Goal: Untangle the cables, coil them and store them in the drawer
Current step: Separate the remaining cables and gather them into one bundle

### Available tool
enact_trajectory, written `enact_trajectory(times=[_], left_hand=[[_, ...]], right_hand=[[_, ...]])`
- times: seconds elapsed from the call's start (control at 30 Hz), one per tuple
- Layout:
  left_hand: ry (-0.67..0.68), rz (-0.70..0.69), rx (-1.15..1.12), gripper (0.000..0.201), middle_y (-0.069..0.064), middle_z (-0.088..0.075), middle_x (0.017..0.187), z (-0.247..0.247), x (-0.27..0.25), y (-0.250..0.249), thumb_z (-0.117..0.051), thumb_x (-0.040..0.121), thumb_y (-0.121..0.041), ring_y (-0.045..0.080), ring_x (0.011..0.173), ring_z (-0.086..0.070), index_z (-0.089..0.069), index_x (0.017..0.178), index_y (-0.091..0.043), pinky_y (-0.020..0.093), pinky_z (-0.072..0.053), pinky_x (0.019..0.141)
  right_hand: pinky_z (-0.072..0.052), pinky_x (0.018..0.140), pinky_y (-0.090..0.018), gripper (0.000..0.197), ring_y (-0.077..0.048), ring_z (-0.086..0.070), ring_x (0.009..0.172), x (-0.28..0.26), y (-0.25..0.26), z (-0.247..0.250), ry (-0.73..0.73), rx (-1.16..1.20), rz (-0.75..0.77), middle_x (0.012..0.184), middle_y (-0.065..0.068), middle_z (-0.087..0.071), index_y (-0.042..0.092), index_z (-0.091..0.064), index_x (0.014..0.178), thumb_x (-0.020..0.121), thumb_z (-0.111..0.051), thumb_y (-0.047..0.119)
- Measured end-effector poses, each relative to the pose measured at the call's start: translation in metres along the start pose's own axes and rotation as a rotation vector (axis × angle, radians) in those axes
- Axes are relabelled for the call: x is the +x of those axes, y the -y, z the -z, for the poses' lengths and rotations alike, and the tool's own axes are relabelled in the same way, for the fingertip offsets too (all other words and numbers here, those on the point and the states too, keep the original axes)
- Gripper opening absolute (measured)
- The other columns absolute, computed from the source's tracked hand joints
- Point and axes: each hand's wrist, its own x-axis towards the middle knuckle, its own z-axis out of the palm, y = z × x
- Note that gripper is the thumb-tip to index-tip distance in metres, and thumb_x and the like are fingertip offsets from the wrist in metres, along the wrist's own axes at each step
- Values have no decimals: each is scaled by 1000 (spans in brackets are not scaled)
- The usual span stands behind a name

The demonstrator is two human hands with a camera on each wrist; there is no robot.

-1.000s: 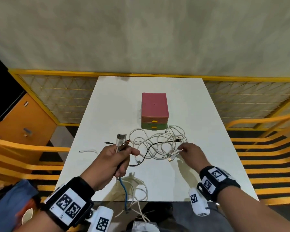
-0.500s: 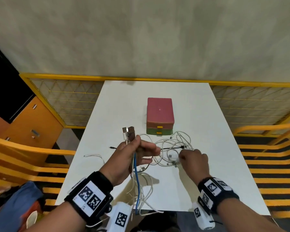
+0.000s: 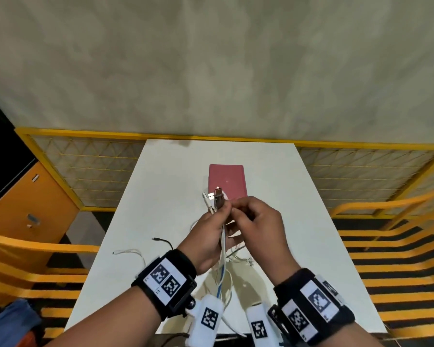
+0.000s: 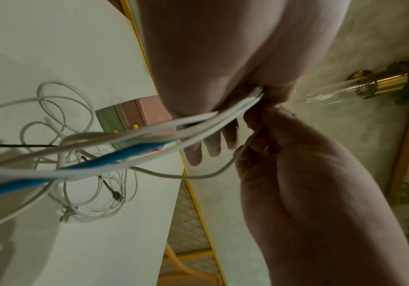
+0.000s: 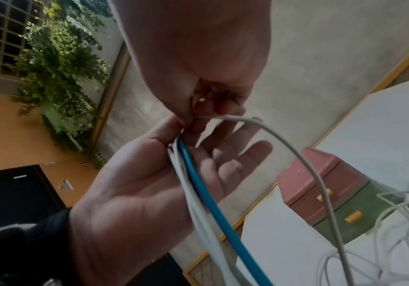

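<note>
Cable bundle (image 4: 149, 139) in left grip (image 4: 213, 67)

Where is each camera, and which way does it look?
Head: on the person's head, looking down at the table; both forearms, left hand and right hand show.
Left wrist: looks along the left palm at the cable bundle.
Right wrist: looks along the right hand at the left palm.
Shared: all three show the blue cable and drawer box.

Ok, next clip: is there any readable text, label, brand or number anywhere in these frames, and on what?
No readable words or numbers in any view.
Left wrist band: black-and-white square marker patterns only, no letters.
Right wrist band: same, with tiny print too small to read.
Drawer box: unlabelled.
</note>
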Motion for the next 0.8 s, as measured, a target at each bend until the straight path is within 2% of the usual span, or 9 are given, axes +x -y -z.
enact_trajectory(times=[0.1, 0.23, 0.3, 0.37, 0.43, 0.5, 0.57, 0.67, 0.8], left_hand=[[13, 16, -76, 41, 14, -69, 123, 0, 1, -1, -37, 105, -34, 22, 110, -68, -61, 131, -11, 38, -59, 84], [38, -22, 5, 44, 17, -67, 124, 3, 1, -1, -37, 105, -35, 26, 117, -63, -63, 126, -7, 49, -50, 101], [-23, -73, 55, 41, 12, -73, 113, 7, 0, -8, -38, 104, -35, 25, 111, -66, -69, 109, -9, 52, -46, 102], [-84, -124, 41, 39, 9, -76, 101, 13, 1, -18, -37, 104, -34, 24, 103, -70, -67, 94, -11, 47, -47, 95], [-115, -162, -2, 40, 13, -74, 90, 17, 2, -25, -37, 104, -35, 28, 93, -72, -64, 88, -10, 44, -49, 91], [-132, -166, -36, 40, 13, -68, 73, 15, 0, -26, -39, 104, -34, 30, 75, -71, -60, 83, -8, 44, -52, 86], [-132, -143, -14, 39, 10, -58, 60, 9, -4, -22, -40, 104, -34, 26, 58, -63, -58, 80, -8, 40, -55, 72], [-131, -96, 78, 38, 4, -39, 47, 8, -14, -8, -44, 103, -32, 17, 40, -43, -55, 74, -9, 28, -45, 47], [-110, 121, 265, 39, 0, -28, 48, 43, -40, 12, -49, 101, -31, 13, 38, -25, -53, 66, -15, 23, -26, 43]], right_hand=[[-55, 81, -26, 23, -8, -70, 87, 0, -5, 1, 83, -30, 32, 96, 11, -74, 22, -75, 96, 88, -62, 4], [-54, 80, -22, 19, -6, -70, 89, 0, -5, 8, 141, 57, 3, 97, 14, -75, 16, -74, 90, 86, -65, 0], [-53, 70, -22, 11, -6, -68, 78, 0, -10, 19, 44, 44, -41, 86, 12, -75, 17, -71, 80, 86, -68, 8], [-46, 59, -28, 19, -14, -60, 65, -1, -19, 29, -26, 82, -231, 74, 0, -73, 14, -67, 72, 89, -67, 21], [-37, 51, -28, 34, -18, -51, 55, -6, -28, 27, 107, 245, -576, 68, -9, -70, 9, -65, 75, 96, -56, 35], [-35, 48, -25, 48, -15, -50, 51, -13, -35, 15, 300, 380, -828, 69, -10, -68, 8, -65, 81, 99, -46, 48], [-41, 51, -25, 53, -14, -55, 53, -15, -38, -1, 388, 508, -925, 72, -10, -68, 11, -69, 81, 98, -43, 54], [-44, 58, -27, 49, -18, -59, 58, 0, -44, -15, 328, 811, -1010, 70, -9, -68, 12, -68, 74, 100, -42, 45], [-51, 65, -32, 29, -18, -62, 55, 29, -49, -9, 142, 943, -1028, 65, -6, -69, 13, -59, 81, 100, -45, 30]])
